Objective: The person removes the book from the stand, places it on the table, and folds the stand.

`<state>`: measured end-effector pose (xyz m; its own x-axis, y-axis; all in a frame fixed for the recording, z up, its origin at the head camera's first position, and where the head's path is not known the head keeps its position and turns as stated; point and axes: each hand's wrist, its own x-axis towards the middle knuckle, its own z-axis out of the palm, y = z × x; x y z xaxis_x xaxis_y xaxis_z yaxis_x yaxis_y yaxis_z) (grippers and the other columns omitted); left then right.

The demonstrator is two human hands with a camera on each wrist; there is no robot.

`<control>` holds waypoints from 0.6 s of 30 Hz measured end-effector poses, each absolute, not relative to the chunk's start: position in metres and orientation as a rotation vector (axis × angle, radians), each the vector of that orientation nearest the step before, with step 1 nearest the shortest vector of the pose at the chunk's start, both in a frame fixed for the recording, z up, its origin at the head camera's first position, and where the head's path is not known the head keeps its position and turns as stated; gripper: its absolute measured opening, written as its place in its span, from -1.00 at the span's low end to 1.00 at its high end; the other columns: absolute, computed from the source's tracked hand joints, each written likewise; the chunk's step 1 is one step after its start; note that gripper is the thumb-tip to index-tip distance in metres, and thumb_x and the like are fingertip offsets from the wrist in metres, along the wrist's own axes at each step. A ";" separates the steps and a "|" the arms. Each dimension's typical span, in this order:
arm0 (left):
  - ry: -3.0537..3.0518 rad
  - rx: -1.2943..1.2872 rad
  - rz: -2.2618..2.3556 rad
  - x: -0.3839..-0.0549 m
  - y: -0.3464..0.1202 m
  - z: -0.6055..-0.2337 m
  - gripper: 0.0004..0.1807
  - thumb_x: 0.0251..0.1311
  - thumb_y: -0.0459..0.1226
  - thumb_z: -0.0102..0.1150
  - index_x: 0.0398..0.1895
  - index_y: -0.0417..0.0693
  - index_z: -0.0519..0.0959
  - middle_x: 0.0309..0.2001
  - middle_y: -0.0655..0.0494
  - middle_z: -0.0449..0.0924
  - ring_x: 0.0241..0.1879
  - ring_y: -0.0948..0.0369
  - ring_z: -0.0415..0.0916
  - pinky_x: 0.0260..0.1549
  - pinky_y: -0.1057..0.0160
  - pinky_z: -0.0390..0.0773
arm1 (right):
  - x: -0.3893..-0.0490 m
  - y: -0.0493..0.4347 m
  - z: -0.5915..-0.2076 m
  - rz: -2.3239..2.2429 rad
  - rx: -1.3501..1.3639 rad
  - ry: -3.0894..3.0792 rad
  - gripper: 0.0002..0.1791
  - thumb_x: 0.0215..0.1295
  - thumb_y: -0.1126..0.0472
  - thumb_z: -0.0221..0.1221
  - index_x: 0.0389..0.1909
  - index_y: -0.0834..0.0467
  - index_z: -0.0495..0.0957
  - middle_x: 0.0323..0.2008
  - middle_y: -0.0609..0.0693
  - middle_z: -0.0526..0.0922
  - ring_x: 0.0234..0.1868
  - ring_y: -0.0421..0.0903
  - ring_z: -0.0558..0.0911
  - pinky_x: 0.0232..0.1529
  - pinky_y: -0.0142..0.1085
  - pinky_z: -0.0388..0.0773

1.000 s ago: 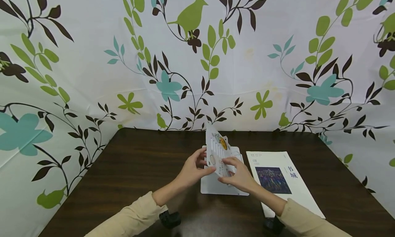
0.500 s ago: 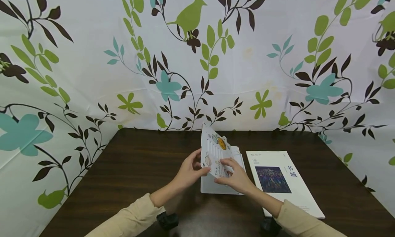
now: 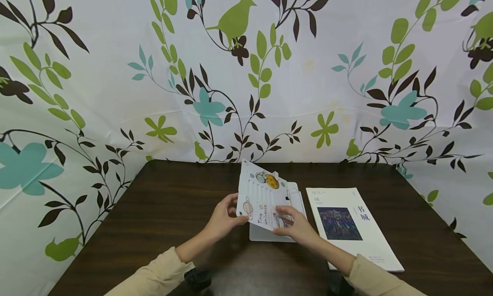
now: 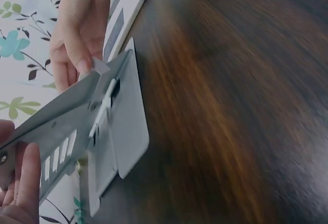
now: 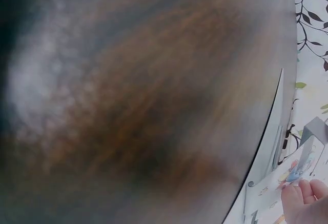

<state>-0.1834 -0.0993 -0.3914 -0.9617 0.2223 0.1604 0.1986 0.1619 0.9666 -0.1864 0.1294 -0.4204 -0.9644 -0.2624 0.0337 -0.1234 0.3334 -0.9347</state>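
Observation:
A white metal book stand [image 3: 265, 197], printed with planets and "Tiny universe", is half unfolded, its slotted panel tilted up to the left over a flat base plate [image 3: 265, 235]. My left hand [image 3: 222, 215] grips the panel's left edge, thumb in front and fingers behind. At the lower right, my right hand [image 3: 295, 225] pinches the panel near its bent lip. The left wrist view shows the panel's grey back and a white support rod [image 4: 105, 106] between it and the base. In the right wrist view, the fingers [image 5: 292, 196] lie against the printed face.
A white book [image 3: 373, 236] with a dark picture on its cover lies flat to the right of the stand, near the right forearm. Everything rests on a dark wooden table [image 3: 185, 193]. A leaf-patterned cloth [image 3: 292, 95] hangs behind its far edge.
The stand's panel has swung left and downward, so its printed face shows more fully. My left hand has moved left and slightly down with it; my right hand keeps its grip low on the panel.

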 end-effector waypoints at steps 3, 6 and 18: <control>2.396 0.382 1.964 -0.183 -0.104 -0.396 -0.35 -0.19 -0.56 0.27 0.09 -0.47 0.29 -0.12 -0.25 0.47 -0.43 0.20 0.52 -0.48 0.36 0.56 | -0.185 0.129 -0.423 -1.705 -0.350 2.439 -0.30 -0.16 0.38 0.37 0.09 0.39 0.35 0.09 0.24 0.40 0.15 0.19 0.35 0.17 -0.06 0.28; 2.402 0.344 1.948 -0.182 -0.110 -0.401 -0.35 -0.21 -0.57 0.27 0.07 -0.50 0.30 -0.13 -0.25 0.48 -0.43 0.18 0.52 -0.50 0.37 0.55 | -0.184 0.129 -0.424 -1.695 -0.369 2.424 -0.31 -0.16 0.38 0.36 0.08 0.41 0.34 0.09 0.26 0.40 0.16 0.18 0.34 0.18 -0.05 0.25; 2.381 0.269 1.795 -0.182 -0.128 -0.425 -0.36 -0.21 -0.54 0.31 0.04 -0.54 0.28 -0.20 -0.16 0.48 -0.41 0.18 0.53 -0.49 0.29 0.58 | -0.183 0.126 -0.426 -1.642 -0.403 2.443 -0.33 -0.17 0.41 0.35 0.05 0.47 0.34 0.06 0.33 0.41 0.15 0.22 0.34 0.17 -0.04 0.26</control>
<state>-0.1821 -0.1276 -0.4246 -0.9730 0.2307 -0.0102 0.0537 0.2689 0.9617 -0.1831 0.1262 -0.4265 -0.9489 -0.3156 0.0093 -0.1277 0.3569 -0.9254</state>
